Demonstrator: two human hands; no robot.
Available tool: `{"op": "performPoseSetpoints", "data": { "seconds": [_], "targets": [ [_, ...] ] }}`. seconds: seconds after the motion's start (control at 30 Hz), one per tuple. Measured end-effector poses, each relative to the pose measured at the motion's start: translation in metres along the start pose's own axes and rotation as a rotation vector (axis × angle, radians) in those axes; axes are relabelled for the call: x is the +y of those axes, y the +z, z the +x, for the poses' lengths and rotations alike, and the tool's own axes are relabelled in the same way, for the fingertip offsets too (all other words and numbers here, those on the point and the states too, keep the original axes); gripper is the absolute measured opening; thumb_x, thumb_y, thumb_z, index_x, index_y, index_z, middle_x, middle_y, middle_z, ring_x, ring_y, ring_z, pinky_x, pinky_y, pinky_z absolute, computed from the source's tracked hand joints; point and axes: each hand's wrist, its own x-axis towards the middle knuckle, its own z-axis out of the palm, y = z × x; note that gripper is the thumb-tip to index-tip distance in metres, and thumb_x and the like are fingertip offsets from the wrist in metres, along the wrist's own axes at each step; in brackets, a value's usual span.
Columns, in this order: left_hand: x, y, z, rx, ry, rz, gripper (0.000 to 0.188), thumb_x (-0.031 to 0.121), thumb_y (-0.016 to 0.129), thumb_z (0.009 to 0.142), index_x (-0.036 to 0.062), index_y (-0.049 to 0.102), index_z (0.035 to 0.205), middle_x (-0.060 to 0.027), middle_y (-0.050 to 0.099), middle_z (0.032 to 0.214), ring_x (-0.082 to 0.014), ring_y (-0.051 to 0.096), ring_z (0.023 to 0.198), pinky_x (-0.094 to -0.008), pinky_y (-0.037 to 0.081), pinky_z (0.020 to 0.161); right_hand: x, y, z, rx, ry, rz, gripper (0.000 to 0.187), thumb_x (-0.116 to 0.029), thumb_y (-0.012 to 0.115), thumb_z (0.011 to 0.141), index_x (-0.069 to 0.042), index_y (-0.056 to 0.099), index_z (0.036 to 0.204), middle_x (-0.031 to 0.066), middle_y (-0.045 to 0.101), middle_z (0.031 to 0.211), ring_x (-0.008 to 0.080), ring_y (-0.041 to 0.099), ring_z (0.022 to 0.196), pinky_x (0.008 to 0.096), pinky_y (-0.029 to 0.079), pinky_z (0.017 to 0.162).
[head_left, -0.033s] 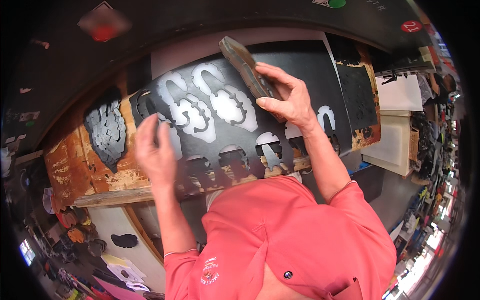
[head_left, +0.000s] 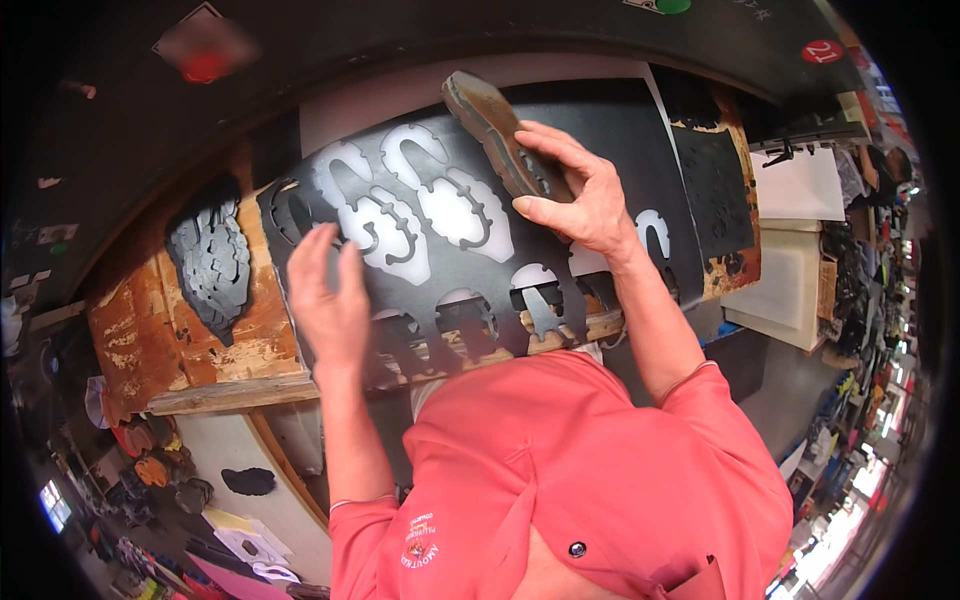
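My right hand (head_left: 580,190) grips a cutting die (head_left: 497,135), a thick brown and grey metal-edged block with a wavy outline. The die is tilted over a black sheet (head_left: 600,110), and its underside is hidden. Shoe-part-shaped cutouts in the sheet show white beneath, and its near edge is scalloped by more cutouts. My left hand (head_left: 330,295) hovers over the sheet's left edge, fingers apart and slightly blurred, with nothing visible in it. A loose black curved strip (head_left: 291,215) lies beyond its fingertips. Left of that hand, a pile of grey-black cut pieces (head_left: 210,265) rests on the worn wooden board (head_left: 150,340).
A dark machine beam (head_left: 400,40) spans the far side above the board. Dark scrap (head_left: 715,185) lies at the board's right end. Pale boards and boxes (head_left: 775,290) stand further right. Below left is a shelf panel (head_left: 225,440) with a black cut piece (head_left: 247,481).
My left hand has shifted slightly right and toward me, off the loose strip's area. The die in my right hand has tilted a little, its far end moving slightly right.
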Motion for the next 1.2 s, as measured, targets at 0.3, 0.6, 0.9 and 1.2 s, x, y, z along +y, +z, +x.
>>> {"op": "performPoseSetpoints", "data": {
  "seconds": [0.3,0.6,0.9,1.2],
  "targets": [
    [-0.002,0.019,-0.012,-0.05,0.138,0.11,0.033,0.006,0.081,0.091,0.0016,0.071,0.123,-0.0172,0.067,0.131,-0.0384,0.061,0.121,-0.0474,0.05,0.103,0.033,-0.003,-0.005,0.01,-0.391,-0.586,0.065,-0.019,0.083,0.067,-0.002,0.072,0.128,0.0278,0.06,0.144,0.0436,0.062,0.118,0.0491,0.056,0.099],
    [0.0,0.013,-0.016,-0.003,0.062,0.002,0.031,0.005,0.078,0.094,-0.0003,0.073,0.124,-0.0184,0.068,0.134,-0.0357,0.062,0.125,-0.0446,0.051,0.105,0.025,-0.022,-0.004,-0.138,-0.33,-0.499,0.074,-0.025,0.09,0.074,-0.004,0.065,0.141,0.0214,0.054,0.156,0.0402,0.055,0.139,0.0469,0.048,0.114],
    [0.065,-0.006,-0.094,-0.27,0.062,-0.495,0.01,0.0,0.076,0.093,0.002,0.072,0.101,-0.0101,0.076,0.094,-0.0239,0.072,0.083,-0.0363,0.057,0.08,0.041,-0.036,-0.045,0.045,-0.275,-0.56,0.08,-0.024,0.094,0.072,-0.002,0.063,0.142,0.0171,0.061,0.15,0.0356,0.06,0.134,0.0441,0.049,0.115],
    [0.061,0.023,-0.113,-0.143,0.297,-0.162,0.019,0.005,0.083,0.089,0.0087,0.065,0.096,-0.0058,0.069,0.086,-0.0278,0.064,0.073,-0.0409,0.045,0.066,0.017,-0.05,-0.053,0.326,-0.25,-0.312,0.044,-0.019,0.089,0.084,-0.004,0.073,0.122,0.0117,0.073,0.115,0.0228,0.071,0.105,0.034,0.056,0.095]
  ]
}}
